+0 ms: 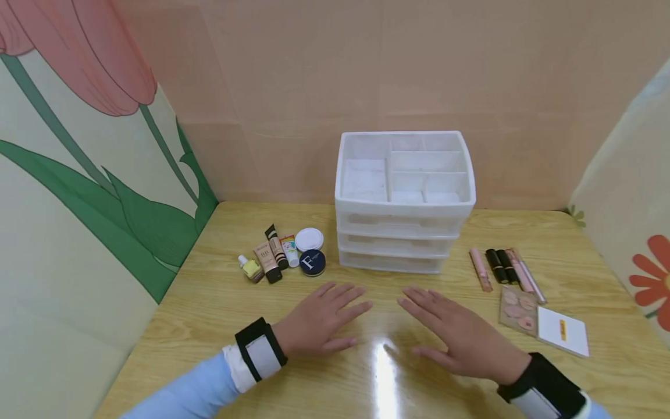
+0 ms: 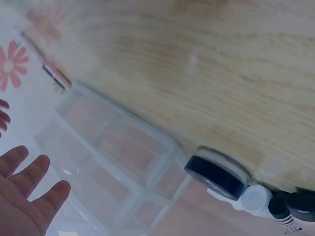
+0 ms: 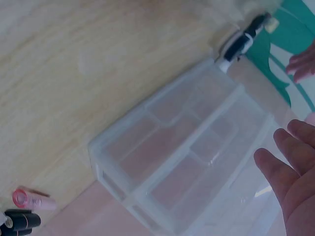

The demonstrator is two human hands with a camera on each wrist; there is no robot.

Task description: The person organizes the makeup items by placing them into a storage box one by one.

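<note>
Both hands hover palm down over the wooden table, fingers straight, holding nothing. The left hand [image 1: 327,320] is nearest to the dark round compact marked F [image 1: 312,262]. Behind that lie a white round compact [image 1: 309,239], a small white tube [image 1: 290,251], a striped tube [image 1: 276,247], a beige cream tube [image 1: 268,262] and a yellow bottle with a white cap [image 1: 250,269]. The right hand [image 1: 460,334] is nearest to an eyeshadow palette [image 1: 518,310]. Between and beyond the hands stands a white drawer organizer [image 1: 403,201], its three drawers closed and its top compartments bare.
At the right lie a pink tube [image 1: 480,269], two black lipstick-like tubes [image 1: 501,266], slim pink sticks [image 1: 525,274] and a white flat case [image 1: 563,331]. A peach backdrop [image 1: 293,87] rises behind the wooden table [image 1: 209,326], with printed flower cloths [image 1: 52,244] at both sides.
</note>
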